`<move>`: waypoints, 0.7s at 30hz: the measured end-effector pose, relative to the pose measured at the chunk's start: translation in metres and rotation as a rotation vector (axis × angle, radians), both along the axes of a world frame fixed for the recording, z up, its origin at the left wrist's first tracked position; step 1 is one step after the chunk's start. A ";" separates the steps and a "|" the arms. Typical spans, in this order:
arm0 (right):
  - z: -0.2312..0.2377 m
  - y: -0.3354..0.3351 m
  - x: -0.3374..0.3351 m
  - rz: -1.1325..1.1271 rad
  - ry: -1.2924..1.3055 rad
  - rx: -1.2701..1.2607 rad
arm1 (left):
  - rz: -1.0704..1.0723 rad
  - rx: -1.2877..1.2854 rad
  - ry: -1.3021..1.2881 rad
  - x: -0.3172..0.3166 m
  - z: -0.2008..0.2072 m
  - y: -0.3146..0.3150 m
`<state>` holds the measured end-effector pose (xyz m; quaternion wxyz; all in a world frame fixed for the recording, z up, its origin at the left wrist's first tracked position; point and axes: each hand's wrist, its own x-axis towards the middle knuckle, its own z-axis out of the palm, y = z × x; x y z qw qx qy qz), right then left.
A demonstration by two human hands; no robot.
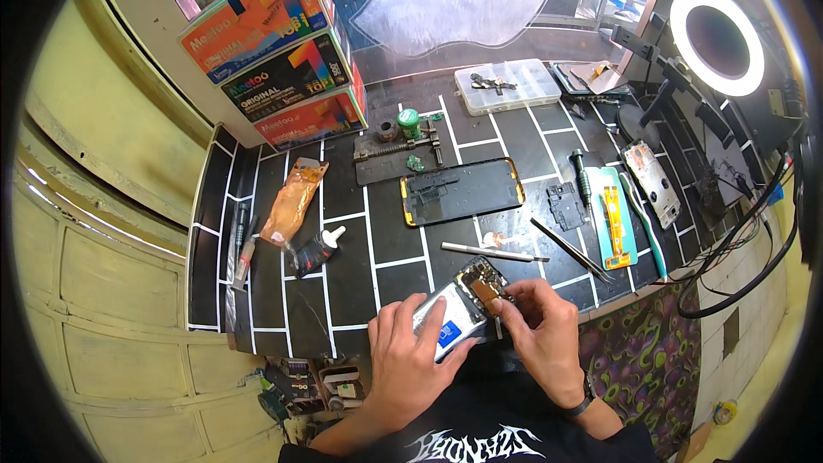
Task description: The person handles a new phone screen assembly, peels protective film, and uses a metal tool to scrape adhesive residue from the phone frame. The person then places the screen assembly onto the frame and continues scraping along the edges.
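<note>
At the table's near edge lies an opened phone (471, 277), tilted, with its circuit board at the upper end and a silver battery with a blue label below. My left hand (405, 362) grips the battery end, fingers over one side and thumb along the other. My right hand (543, 336) pinches a brown flat flex piece (485, 293) over the board; its fingertips partly hide the contact point. Just beyond the phone is a slim silver pen-like tool (493, 252). Dark tweezers (570, 249) lie to its right.
A phone back cover (463, 191) lies mid-table, with a board holder (396, 154) behind it. A black bottle (315, 250) and orange pouch (293, 203) are left. Stacked boxes (273, 51) stand back left, a plastic case (507, 86) at the back, a ring light (717, 40) right.
</note>
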<state>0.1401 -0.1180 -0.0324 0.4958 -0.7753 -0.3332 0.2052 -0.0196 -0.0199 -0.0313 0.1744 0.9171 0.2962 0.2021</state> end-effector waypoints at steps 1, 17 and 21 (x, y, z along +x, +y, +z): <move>0.001 0.001 0.001 -0.012 0.043 0.019 | 0.018 0.005 -0.014 0.002 0.000 -0.002; 0.005 0.001 0.009 0.256 -0.011 0.273 | -0.051 -0.455 -0.375 -0.001 0.019 0.026; 0.007 0.002 -0.001 0.232 -0.033 0.308 | -0.095 -0.671 -0.436 -0.008 -0.001 0.035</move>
